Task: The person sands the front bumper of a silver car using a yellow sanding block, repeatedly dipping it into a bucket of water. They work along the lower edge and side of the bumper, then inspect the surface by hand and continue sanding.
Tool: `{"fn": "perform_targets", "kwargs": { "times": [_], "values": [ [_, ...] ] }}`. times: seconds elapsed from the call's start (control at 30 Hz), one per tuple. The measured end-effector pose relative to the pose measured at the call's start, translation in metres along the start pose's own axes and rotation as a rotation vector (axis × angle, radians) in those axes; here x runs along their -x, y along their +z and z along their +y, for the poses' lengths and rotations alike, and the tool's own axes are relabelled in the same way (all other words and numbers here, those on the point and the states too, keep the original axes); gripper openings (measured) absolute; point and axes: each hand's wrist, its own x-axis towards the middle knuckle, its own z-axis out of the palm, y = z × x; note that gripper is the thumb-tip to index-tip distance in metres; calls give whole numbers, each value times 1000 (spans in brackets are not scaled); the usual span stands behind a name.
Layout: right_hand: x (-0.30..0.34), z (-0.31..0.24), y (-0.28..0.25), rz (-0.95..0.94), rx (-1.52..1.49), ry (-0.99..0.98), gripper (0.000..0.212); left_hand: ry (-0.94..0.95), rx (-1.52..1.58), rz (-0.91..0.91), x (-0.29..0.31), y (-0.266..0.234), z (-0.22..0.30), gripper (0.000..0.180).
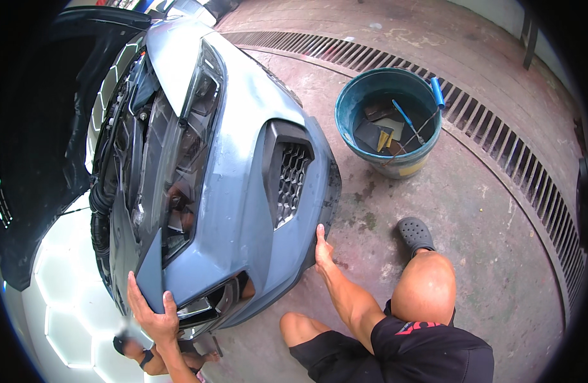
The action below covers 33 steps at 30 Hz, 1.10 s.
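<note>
The blue-grey front bumper (227,223) of a car fills the middle, its surface dull and partly wet-looking. My left hand (155,316) lies against the bumper's upper corner beside the headlight (211,303), fingers stretched and thumb apart. At the bumper's lower edge, my right hand (324,249) grips the rim. Its thumb shows on the outside, while the other fingers are hidden behind the edge. Between the hands and the far side sits a black honeycomb grille (290,182) in its side opening.
A teal bucket (342,121) of dark water, with a blue-handled brush (405,115) and several pads, stands on the concrete floor. Behind it runs a metal drain grate (491,137). The raised black hood (42,127) is at left. Another person (150,360) crouches at lower left.
</note>
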Motion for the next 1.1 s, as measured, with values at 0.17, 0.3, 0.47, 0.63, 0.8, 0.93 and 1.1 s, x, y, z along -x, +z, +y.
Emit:
{"fn": "perform_targets", "kwargs": {
  "times": [0.17, 0.3, 0.47, 0.63, 0.8, 0.93, 1.1],
  "values": [
    [6, -1, 1, 33, 6, 20, 134, -7, -10, -12, 3, -1, -1, 82],
    [15, -3, 1, 55, 54, 39, 136, -8, -10, -13, 7, 0, -3, 82],
    [-5, -4, 3, 65, 63, 21, 137, 13, -1, 14, -3, -2, 1, 83],
    [6, -2, 1, 25, 52, 19, 133, -5, 9, 0, 3, 0, -3, 83],
    [11, -4, 2, 16, 20, 25, 132, -8, 4, -5, 4, 0, -3, 82],
    [12, -2, 0, 16, 33, 34, 135, -18, 1, -8, 5, -1, -3, 82],
    [-1, 4, 1, 45, 12, 47, 142, -12, 1, -6, 2, -2, 0, 82]
  ]
}}
